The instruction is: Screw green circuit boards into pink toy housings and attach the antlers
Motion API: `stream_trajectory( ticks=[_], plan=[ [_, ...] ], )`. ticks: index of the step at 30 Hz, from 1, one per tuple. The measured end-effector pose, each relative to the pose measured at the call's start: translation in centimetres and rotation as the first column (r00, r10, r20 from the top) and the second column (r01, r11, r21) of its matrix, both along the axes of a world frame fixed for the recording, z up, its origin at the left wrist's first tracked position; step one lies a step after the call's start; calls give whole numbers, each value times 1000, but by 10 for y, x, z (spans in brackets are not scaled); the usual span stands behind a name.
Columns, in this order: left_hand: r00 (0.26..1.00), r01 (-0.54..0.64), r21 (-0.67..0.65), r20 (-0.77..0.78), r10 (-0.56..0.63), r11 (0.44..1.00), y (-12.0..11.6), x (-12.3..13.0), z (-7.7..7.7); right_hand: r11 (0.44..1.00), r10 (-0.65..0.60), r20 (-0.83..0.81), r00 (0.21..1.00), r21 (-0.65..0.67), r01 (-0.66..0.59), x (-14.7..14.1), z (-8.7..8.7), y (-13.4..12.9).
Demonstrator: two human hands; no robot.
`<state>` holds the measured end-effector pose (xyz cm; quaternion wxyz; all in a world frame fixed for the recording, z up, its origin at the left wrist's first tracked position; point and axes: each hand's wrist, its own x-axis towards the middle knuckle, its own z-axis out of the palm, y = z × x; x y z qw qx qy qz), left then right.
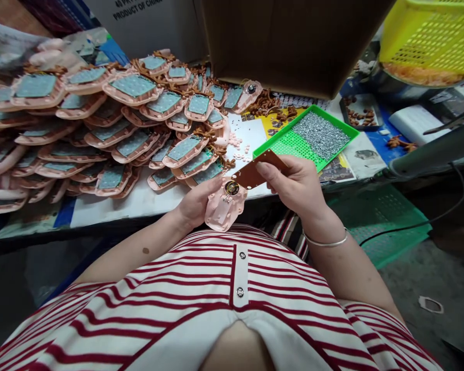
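Observation:
A pink plastic shell (222,208) with a round dark part and thin wires at its upper end is held by my left hand (198,202) near my waist. Between the thumb and fingers of my right hand (294,180) is a flat brown board (251,172) with small holes along its edges. The board is tilted above the shell's upper right end, and I cannot tell whether the two touch. Past my left hand, a large pile of pink shells with blue-green panels (133,85) covers the left of the table.
A green tray (268,146) of small metal pieces stands beyond my right hand. Behind it are an open cardboard box (286,46), a dark tray of brown parts (361,123) and a yellow basket (429,51). A grey metal bar (421,149) crosses at the right.

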<state>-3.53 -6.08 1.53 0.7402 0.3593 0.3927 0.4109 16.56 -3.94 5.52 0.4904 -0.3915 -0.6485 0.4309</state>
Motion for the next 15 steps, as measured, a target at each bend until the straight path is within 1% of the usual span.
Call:
stream_trajectory(
  ticks=[2, 3, 7, 10, 13, 15],
  plan=[
    [998, 60, 5, 8, -60, 998, -1, 1, 4, 999, -49, 1, 999, -12, 49, -4, -2, 3],
    [998, 66, 1, 2, -66, 998, -2, 2, 6, 998, -65, 3, 998, -20, 65, -6, -2, 4],
    [995, -7, -26, -96, 5, 1000, -2, 5, 9, 993, -107, 22, 994, -40, 108, -10, -7, 6],
    [991, -18, -41, -135, 13, 999, -2, 6, 5, 990, -137, 4, 991, -40, 137, -12, -17, 9],
    [985, -39, -8, -168, 37, 999, -1, 5, 0, 984, -174, -15, 985, -37, 173, -14, -30, 12],
    [981, -27, 17, -191, 30, 999, -2, 4, -3, 985, -172, -9, 985, -27, 172, -15, -35, 13]
  ],
)
